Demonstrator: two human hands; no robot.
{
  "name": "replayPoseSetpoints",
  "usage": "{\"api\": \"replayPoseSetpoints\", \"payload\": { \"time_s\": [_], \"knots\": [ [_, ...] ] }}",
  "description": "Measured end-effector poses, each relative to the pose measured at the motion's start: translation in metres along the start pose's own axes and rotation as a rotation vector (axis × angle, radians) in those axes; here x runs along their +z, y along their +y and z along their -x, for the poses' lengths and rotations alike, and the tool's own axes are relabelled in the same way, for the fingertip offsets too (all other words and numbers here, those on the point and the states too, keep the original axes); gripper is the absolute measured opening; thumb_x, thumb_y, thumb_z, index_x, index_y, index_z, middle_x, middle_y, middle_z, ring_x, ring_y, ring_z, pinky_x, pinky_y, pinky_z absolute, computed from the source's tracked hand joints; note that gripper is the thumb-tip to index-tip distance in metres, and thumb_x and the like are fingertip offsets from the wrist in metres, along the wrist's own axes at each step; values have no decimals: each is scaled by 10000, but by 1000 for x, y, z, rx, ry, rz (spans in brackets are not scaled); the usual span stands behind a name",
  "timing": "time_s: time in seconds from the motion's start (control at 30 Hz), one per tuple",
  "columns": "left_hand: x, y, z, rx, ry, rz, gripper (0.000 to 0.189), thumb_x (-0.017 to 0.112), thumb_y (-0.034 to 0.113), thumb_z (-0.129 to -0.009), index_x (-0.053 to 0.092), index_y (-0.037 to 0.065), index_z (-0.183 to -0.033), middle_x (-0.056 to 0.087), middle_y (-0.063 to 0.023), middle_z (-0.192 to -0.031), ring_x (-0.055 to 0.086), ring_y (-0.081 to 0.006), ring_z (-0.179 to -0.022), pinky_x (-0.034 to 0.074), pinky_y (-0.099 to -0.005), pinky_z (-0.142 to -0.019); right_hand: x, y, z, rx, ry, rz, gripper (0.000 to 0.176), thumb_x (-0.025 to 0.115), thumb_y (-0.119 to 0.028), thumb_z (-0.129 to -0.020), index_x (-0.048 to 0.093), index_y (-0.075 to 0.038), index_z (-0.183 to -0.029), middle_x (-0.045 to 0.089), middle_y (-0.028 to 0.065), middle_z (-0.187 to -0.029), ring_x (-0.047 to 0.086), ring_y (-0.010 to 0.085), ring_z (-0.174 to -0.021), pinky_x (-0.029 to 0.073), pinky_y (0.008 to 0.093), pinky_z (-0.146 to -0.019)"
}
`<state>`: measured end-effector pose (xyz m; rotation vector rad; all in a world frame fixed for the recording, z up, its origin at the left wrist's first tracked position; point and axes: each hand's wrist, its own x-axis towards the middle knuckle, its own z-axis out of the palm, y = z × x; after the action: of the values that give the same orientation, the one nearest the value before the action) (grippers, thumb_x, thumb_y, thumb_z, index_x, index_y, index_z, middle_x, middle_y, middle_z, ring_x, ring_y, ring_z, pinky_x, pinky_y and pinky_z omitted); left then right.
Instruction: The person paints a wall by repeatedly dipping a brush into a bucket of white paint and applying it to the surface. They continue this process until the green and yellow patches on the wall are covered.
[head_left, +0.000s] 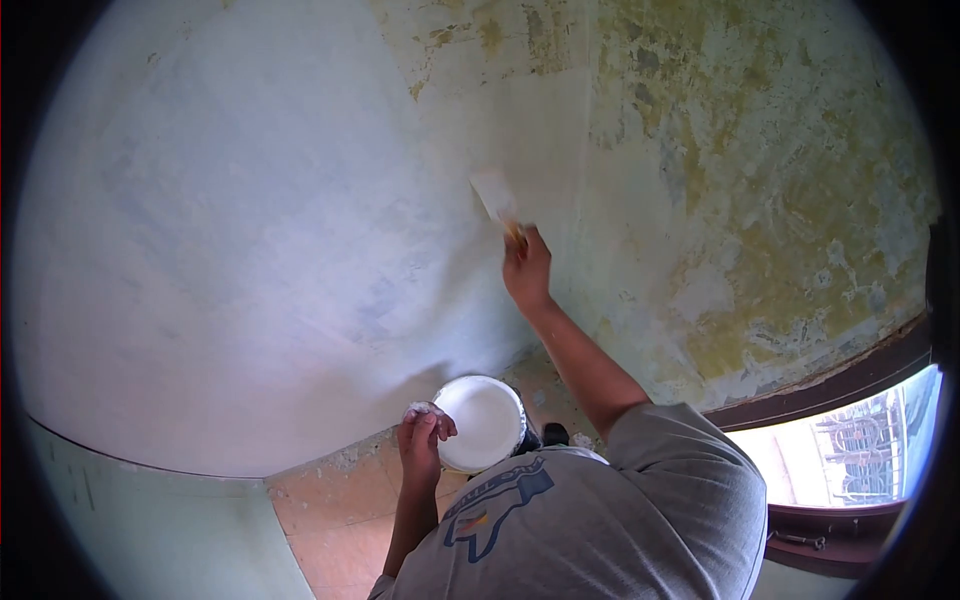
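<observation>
Raised against the wall (240, 230), my right hand (527, 265) is closed round the handle of a putty knife (493, 196), whose broad pale blade is at the wall near the corner. My left hand (424, 432) is lower down, beside the left rim of a round white bucket (515, 400). Its fingers are curled, with white paste on them; whether they grip the rim or something small, I cannot make out. White material shows inside the bucket.
The right wall (780, 200) has yellowish, patchy, peeling paint. Below it on the right is a window (850, 440) with a dark frame and a metal grille. Orange floor tiles (340, 510) lie under the bucket. A pale green surface (160, 520) is at lower left.
</observation>
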<state>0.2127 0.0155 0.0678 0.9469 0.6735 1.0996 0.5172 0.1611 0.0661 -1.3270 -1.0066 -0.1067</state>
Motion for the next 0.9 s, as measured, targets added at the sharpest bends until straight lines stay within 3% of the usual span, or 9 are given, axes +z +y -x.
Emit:
{"api": "replayPoseSetpoints", "payload": {
  "time_s": [0.13,0.23,0.33,0.4,0.47,0.53,0.67,0.73,0.9],
  "knots": [
    [-14,-2,6,-12,52,5,40,569,102,-929,554,76,-902,547,-48,-822,527,-167,-688,484,-364,-694,-36,68,107,307,-202,247,119,606,-59,-936,522,10,-985,608,221,-814,619,409,-715,480,460,-620],
    [-19,2,7,0,56,-12,54,572,112,-929,550,75,-897,539,-46,-809,525,-169,-683,482,-365,-689,-51,59,140,356,-142,123,131,578,-93,-972,504,13,-995,596,222,-792,600,409,-682,483,454,-622],
    [-20,5,10,18,77,25,77,539,69,-942,562,35,-877,529,-64,-789,514,-167,-685,487,-351,-696,-47,15,109,363,-242,-16,128,525,-105,-1012,516,16,-1054,585,223,-834,582,380,-707,490,426,-670],
    [-21,4,11,9,57,13,58,557,112,-939,552,66,-906,540,-51,-812,527,-174,-684,482,-367,-684,-31,-9,71,41,-169,-25,151,474,-97,-1038,533,21,-1111,580,205,-895,568,336,-755,481,393,-716],
    [-17,7,11,10,49,14,57,553,110,-942,559,61,-914,545,-54,-822,532,-177,-692,483,-370,-685,-12,-37,26,-124,-96,-112,175,459,-99,-1047,551,20,-1136,582,189,-959,552,297,-793,468,367,-739],
    [-17,9,13,15,41,15,59,549,108,-945,565,56,-922,551,-58,-832,537,-180,-699,484,-372,-686,0,-70,-12,37,-144,-364,213,448,-177,-1075,547,10,-1102,482,64,-827,415,167,-745,420,310,-727],
    [-17,9,12,43,20,31,66,552,103,-942,578,43,-933,561,-67,-853,546,-188,-700,486,-379,-689,17,-101,-57,124,-184,-407,209,468,-170,-1064,569,11,-1090,482,72,-776,422,169,-716,418,305,-706],
    [-16,7,12,56,18,42,68,553,101,-941,579,40,-932,561,-70,-855,547,-190,-697,485,-379,-688,24,-100,-58,92,-100,-188,163,499,-111,-1020,576,31,-996,558,177,-750,517,284,-663,437,379,-653],
    [-20,4,20,15,30,41,64,558,98,-929,573,36,-924,559,-82,-843,555,-196,-695,480,-378,-683,-17,-87,0,174,-208,79,136,525,-78,-985,576,38,-1033,547,188,-730,567,312,-653,451,412,-635]
  ]
}}
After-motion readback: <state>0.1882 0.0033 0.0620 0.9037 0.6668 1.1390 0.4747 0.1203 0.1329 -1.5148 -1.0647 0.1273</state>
